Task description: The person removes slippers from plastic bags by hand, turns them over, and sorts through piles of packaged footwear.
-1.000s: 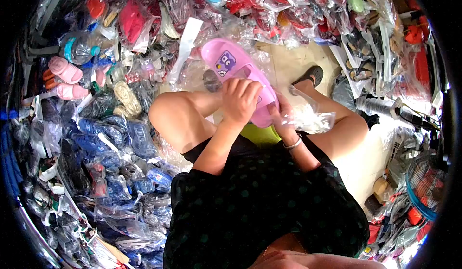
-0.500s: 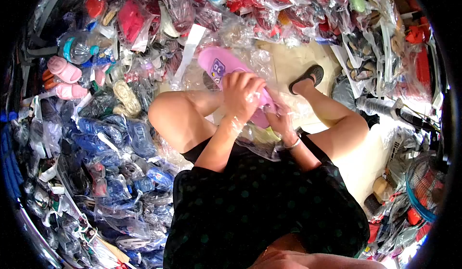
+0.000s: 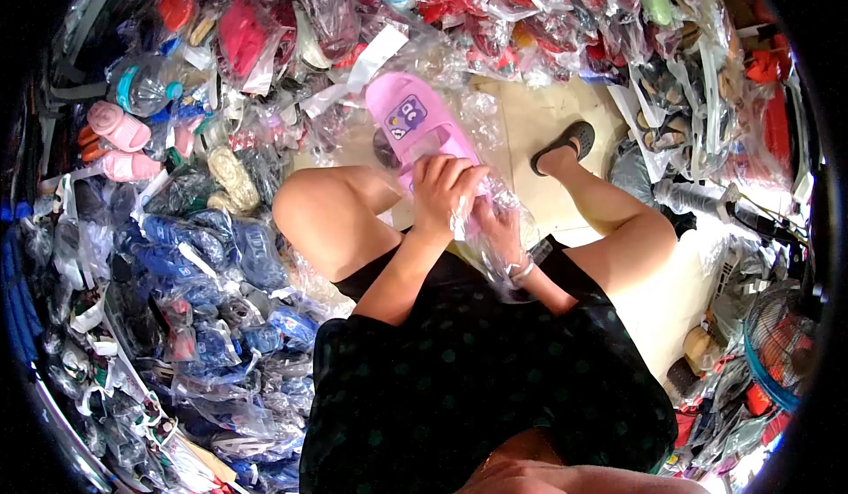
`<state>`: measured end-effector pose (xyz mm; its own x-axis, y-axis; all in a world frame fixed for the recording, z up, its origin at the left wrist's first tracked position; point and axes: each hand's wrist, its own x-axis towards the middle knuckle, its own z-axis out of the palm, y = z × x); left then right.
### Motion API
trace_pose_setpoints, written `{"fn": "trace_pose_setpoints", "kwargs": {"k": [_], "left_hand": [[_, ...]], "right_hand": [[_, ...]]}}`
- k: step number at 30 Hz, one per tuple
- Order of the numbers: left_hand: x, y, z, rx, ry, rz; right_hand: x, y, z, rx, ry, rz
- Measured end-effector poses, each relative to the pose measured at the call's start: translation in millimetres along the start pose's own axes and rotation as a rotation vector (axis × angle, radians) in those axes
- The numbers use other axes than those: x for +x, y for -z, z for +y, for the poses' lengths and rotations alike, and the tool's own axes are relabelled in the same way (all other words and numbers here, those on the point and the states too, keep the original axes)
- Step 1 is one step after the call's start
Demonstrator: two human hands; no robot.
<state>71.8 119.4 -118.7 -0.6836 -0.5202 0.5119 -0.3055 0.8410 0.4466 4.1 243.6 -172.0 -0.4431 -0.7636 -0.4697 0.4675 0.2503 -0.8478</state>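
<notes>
A pink slide slipper [image 3: 405,97] with a dark purple patch of white lettering and a cartoon face is held tilted in front of me, its rounded end pointing away. My left hand [image 3: 442,192] is closed over the slipper's middle, fingers wrapped across it. Just right of it, my right hand [image 3: 499,232] is closed at the near end, where a clear plastic bag [image 3: 495,269] drapes over the fingers and wrist. The left hand and the plastic hide the slipper's near part. A dark oval shape shows beside the slipper on the left.
Bagged footwear surrounds me: blue pairs [image 3: 190,247] at left and red pairs [image 3: 468,8] at the far side. A large clear bottle [image 3: 146,88] and pink clogs [image 3: 119,128] lie at upper left. A fan [image 3: 782,344] stands at right. My foot wears a black clog [image 3: 579,136] on the tiled floor.
The slipper has turned slightly, showing its upper face and strap opening more. My left hand has shifted slightly toward me, and my right hand has moved a little left, with plastic now over its wrist.
</notes>
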Motion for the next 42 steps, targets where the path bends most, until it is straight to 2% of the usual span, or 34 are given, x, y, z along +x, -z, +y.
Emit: {"fn": "trace_pose_setpoints", "kwargs": {"k": [1, 3, 8, 11, 12, 14, 15, 16, 20, 22, 23, 27, 30, 32, 35, 37, 38, 39, 40, 42], "left_hand": [[-0.1, 2.6, -0.9, -0.004, 0.002, -0.002], [-0.4, 12.7, -7.0, 0.057, 0.024, 0.037], [-3.8, 28.3, -18.4, 0.124, 0.131, -0.021], [-7.2, 30.1, -15.2, 0.023, 0.241, -0.007], [-8.1, 27.0, -10.9, 0.025, 0.241, -0.008], [-8.6, 18.1, -1.7, -0.048, 0.086, 0.0], [-8.1, 15.8, 1.3, -0.093, 0.039, -0.001], [-11.4, 12.9, 4.3, -0.134, 0.022, -0.034], [-15.2, 11.5, 0.5, -0.132, 0.035, -0.071], [-15.4, 16.1, -8.2, -0.049, 0.199, 0.043], [-18.5, 20.5, -11.6, -0.012, 0.246, -0.003], [-20.3, 21.3, -15.5, 0.015, 0.222, 0.044], [-25.5, 18.4, -25.9, -0.005, 0.283, 0.046], [-26.5, 21.1, -29.7, 0.011, 0.26, 0.011], [-37.3, 16.7, -43.4, -0.041, 0.262, 0.002], [-43.2, 9.1, -55.5, -0.119, 0.278, 0.024], [-43.9, 5.4, -60.2, -0.367, 0.585, 0.222], [-42.6, 2.8, -64.7, -0.617, 0.893, 0.42], [-30.7, 8.4, -69.0, -0.903, 1.023, 0.499], [-23.9, 19.7, -90.7, -1.148, 1.397, 0.496]], "right_hand": [[-2.5, -3.6, -9.1, -0.001, -0.003, 0.004], [-5.2, -14.8, -27.9, 0.194, 0.281, -0.006], [1.6, -16.7, -19.2, 0.207, 0.274, 0.004], [0.1, -22.3, -17.1, 0.251, 0.219, 0.035], [2.4, -20.8, -11.6, 0.252, 0.219, 0.034], [6.8, -15.0, -5.2, 0.011, 0.176, 0.041], [4.1, -15.9, -11.8, -0.062, 0.318, 0.035], [1.7, -7.7, -4.2, 0.181, 0.091, 0.004], [1.4, -11.5, -30.1, 0.175, 0.178, 0.055], [-6.9, -14.9, -50.0, 0.066, 0.142, 0.138], [-5.9, -10.5, -40.0, 0.167, 0.164, 0.099], [-2.1, -12.1, -42.4, 0.132, 0.127, 0.069], [0.6, -12.4, -35.6, 0.193, 0.189, 0.084], [1.7, -10.4, -26.0, 0.35, 0.196, 0.127], [-4.6, -6.3, -46.0, 0.193, 0.127, 0.11], [3.7, 12.1, -14.7, 0.179, 0.17, 0.118], [6.7, 22.0, -4.3, 0.164, 0.213, 0.126], [2.3, 26.6, -25.6, 0.12, 0.197, -0.075], [-1.9, 30.7, -34.9, 0.118, 0.198, -0.064], [-8.2, 39.2, -44.1, -0.013, 0.038, -0.164]]}}
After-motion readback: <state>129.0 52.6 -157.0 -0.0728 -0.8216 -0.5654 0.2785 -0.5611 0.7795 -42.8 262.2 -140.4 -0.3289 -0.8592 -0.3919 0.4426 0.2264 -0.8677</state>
